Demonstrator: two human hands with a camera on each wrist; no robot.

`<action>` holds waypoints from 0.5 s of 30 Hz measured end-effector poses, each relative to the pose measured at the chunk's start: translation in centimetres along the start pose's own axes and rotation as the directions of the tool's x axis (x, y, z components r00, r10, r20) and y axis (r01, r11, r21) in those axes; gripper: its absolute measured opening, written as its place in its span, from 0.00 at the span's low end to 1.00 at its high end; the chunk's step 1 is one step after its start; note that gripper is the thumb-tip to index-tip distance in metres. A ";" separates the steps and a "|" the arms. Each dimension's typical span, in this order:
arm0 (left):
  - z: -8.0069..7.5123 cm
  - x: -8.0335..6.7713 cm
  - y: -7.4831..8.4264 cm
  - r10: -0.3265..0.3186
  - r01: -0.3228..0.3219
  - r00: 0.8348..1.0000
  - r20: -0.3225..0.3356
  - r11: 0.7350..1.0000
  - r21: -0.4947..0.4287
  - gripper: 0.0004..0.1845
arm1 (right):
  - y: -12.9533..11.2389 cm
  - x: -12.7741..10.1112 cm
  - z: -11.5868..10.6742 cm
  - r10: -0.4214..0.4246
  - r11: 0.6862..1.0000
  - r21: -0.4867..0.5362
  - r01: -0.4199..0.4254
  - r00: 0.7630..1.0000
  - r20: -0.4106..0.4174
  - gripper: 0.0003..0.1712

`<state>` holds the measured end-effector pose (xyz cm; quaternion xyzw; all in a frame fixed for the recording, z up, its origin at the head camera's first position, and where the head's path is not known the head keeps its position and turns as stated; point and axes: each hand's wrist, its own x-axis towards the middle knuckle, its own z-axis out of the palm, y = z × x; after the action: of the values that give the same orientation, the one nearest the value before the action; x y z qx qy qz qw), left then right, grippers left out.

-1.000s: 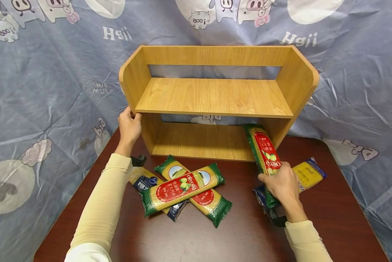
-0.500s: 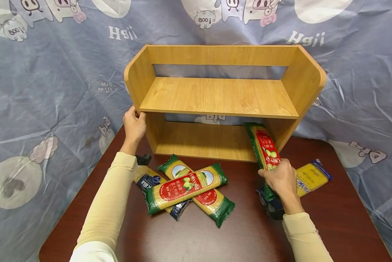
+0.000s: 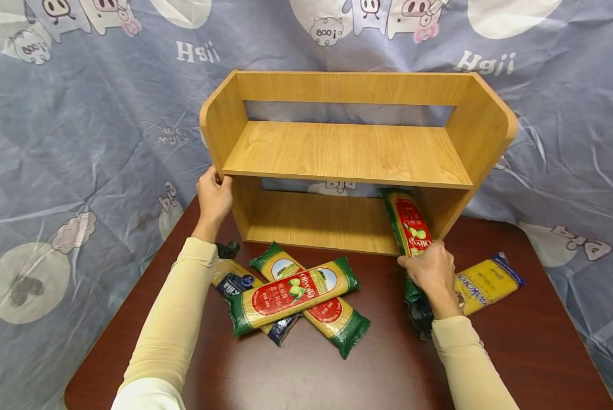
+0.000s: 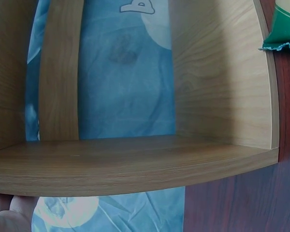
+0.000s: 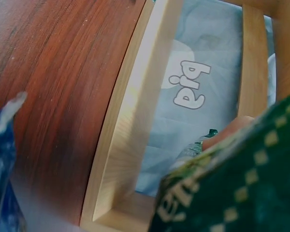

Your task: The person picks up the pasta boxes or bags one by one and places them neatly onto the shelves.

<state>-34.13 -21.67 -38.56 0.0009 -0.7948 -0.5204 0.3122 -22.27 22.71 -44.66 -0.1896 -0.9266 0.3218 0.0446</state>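
My right hand (image 3: 430, 266) grips a red, green and yellow pasta packet (image 3: 410, 222). The far end of the packet lies inside the lower right bay of a wooden shelf (image 3: 347, 151); its near end sticks out over the table. In the right wrist view the packet's green end (image 5: 241, 179) fills the lower right. My left hand (image 3: 215, 196) holds the shelf's left side panel at middle-board height. Its fingers (image 4: 12, 212) show at the outer face of that panel in the left wrist view.
Left of centre on the dark red table (image 3: 368, 364), two more green-ended packets, one (image 3: 293, 295) crossing the other (image 3: 337, 324), overlie a blue-ended packet (image 3: 235, 282). A yellow and blue packet (image 3: 488, 285) lies right of my right hand. A patterned cloth (image 3: 101, 159) hangs behind.
My right hand has moved forward, and the packet has slid a little deeper into the lower bay. The left hand stays on the side panel. The head view has shifted slightly.
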 end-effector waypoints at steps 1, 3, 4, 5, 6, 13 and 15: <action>0.1 0.0 0.0 0.001 -0.001 1.000 0.002 1.000 0.001 0.12 | 0.0 0.2 0.1 0.002 1.000 0.001 -0.002 1.000 -0.001 0.46; 0.1 0.0 -0.1 0.002 -0.002 1.000 0.008 1.000 0.000 0.12 | 0.1 0.5 0.4 0.014 1.000 0.005 -0.014 1.000 0.002 0.44; 0.2 0.0 -0.2 0.003 -0.003 1.000 0.011 1.000 -0.002 0.12 | 0.2 0.6 0.5 0.018 1.000 0.008 -0.018 1.000 0.005 0.44; 0.2 0.0 -0.2 0.003 -0.003 1.000 0.015 1.000 -0.004 0.12 | 0.2 0.8 0.6 0.023 1.000 0.007 -0.023 1.000 0.009 0.44; 0.2 0.0 -0.3 0.004 -0.004 1.000 0.016 1.000 -0.004 0.12 | 0.3 0.9 0.7 0.026 1.000 0.010 -0.026 1.000 0.012 0.44; 0.1 0.1 -0.4 -0.001 0.001 1.000 0.005 1.000 -0.003 0.12 | 0.4 2.1 1.5 0.041 0.999 0.016 -0.041 0.999 0.025 0.43; 0.1 0.2 -0.4 -0.005 0.005 1.000 0.004 1.000 -0.005 0.12 | 0.3 2.4 1.7 0.045 0.999 0.016 -0.045 0.999 0.024 0.43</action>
<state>-34.42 -21.84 -38.79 0.0011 -0.7941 -0.5230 0.3096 -24.70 22.85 -46.29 -0.2062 -0.9198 0.3327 0.0279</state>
